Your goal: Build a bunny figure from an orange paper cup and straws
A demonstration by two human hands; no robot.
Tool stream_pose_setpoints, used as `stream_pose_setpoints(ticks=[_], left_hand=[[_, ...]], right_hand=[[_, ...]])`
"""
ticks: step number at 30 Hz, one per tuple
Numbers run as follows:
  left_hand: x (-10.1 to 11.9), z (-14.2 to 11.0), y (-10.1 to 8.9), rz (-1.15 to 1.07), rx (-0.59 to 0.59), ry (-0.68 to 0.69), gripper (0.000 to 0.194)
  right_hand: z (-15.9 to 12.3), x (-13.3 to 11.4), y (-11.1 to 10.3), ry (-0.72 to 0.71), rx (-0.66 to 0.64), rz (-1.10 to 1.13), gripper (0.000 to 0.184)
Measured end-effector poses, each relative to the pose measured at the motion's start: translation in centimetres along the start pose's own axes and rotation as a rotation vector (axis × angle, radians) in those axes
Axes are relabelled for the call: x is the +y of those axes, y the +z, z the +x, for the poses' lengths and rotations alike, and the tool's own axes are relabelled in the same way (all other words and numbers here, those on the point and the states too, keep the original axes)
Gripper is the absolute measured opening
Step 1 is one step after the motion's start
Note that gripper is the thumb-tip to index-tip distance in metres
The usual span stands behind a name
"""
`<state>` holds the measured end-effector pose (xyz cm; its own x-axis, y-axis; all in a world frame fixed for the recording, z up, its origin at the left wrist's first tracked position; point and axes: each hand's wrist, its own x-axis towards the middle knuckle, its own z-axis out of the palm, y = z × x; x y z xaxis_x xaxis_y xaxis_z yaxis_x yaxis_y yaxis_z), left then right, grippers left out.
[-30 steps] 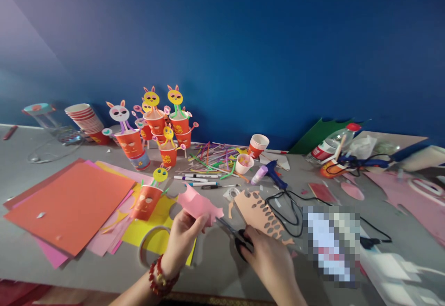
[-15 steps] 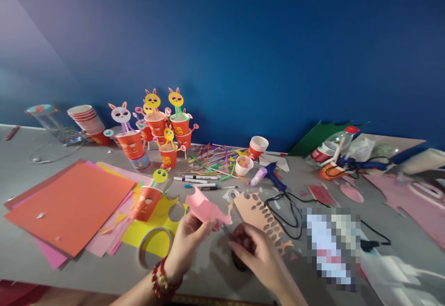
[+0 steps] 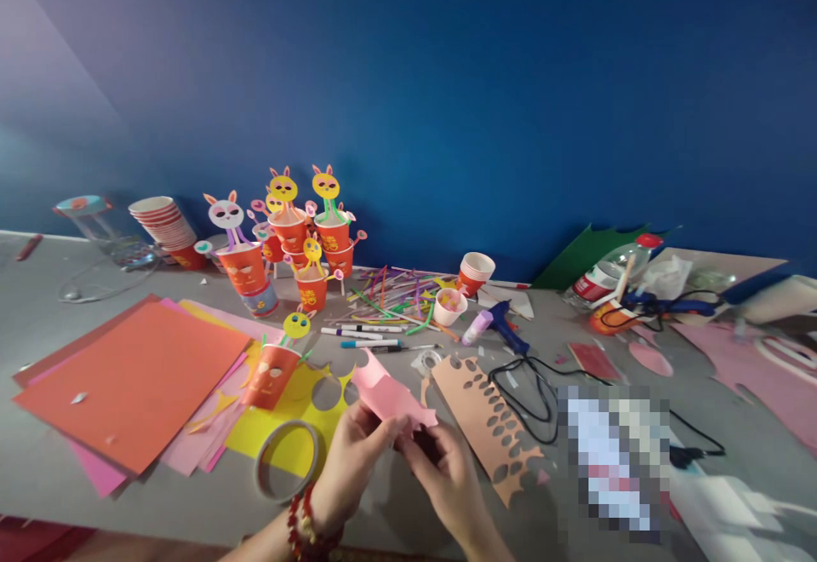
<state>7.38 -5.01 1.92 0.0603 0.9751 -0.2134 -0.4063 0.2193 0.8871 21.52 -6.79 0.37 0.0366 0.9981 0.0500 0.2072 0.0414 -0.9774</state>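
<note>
A scrap of pink paper [image 3: 389,392] with a ragged, cut-out edge is held up above the table. My left hand [image 3: 357,455], with a red bead bracelet at its wrist, pinches the paper's lower left part. At the paper's lower right corner, my right hand [image 3: 440,468] is closed with thumb and fingertips on it. The scissors are not visible now; whether they lie hidden in or behind the right hand I cannot tell. Just left of my left hand are a roll of tape [image 3: 287,462] and a yellow sheet with holes [image 3: 255,438].
Decorated red cups [image 3: 271,375] with paper faces stand at left. Stacked coloured sheets [image 3: 140,375] lie before them. Drinking straws [image 3: 389,289], markers [image 3: 370,344] and a blue glue gun [image 3: 509,329] with a black cable are behind my hands. A peach sheet full of holes [image 3: 469,409] lies at right.
The scissors, earlier in my right hand, have gone out of sight. My right hand has moved left onto the pink paper's corner. The paper has shifted slightly right and down.
</note>
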Motion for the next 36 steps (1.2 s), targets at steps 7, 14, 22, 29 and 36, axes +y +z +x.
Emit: stream_pose_setpoints(ticks=[7, 14, 22, 29, 36], left_hand=[[0.1, 0.0, 0.3, 0.005, -0.059, 0.009, 0.036], [0.2, -0.2, 0.4, -0.009, -0.011, -0.011, 0.036], [0.3, 0.3, -0.8, 0.032, 0.015, 0.077, 0.029], [-0.1, 1.0, -0.9, -0.008, 0.02, 0.087, 0.026], [0.4, 0.6, -1.1, 0.013, 0.023, 0.09, 0.027]], right_hand=[[-0.1, -0.6, -0.1, -0.064, 0.001, -0.044, 0.05], [0.0, -1.2, 0.0, -0.071, -0.06, -0.116, 0.047], [-0.8, 1.6, -5.9, -0.159, -0.094, -0.585, 0.019], [-2.9, 3.8, -5.8, -0.159, -0.093, -0.939, 0.015], [-1.8, 3.2, -6.5, -0.057, -0.11, -0.871, 0.004]])
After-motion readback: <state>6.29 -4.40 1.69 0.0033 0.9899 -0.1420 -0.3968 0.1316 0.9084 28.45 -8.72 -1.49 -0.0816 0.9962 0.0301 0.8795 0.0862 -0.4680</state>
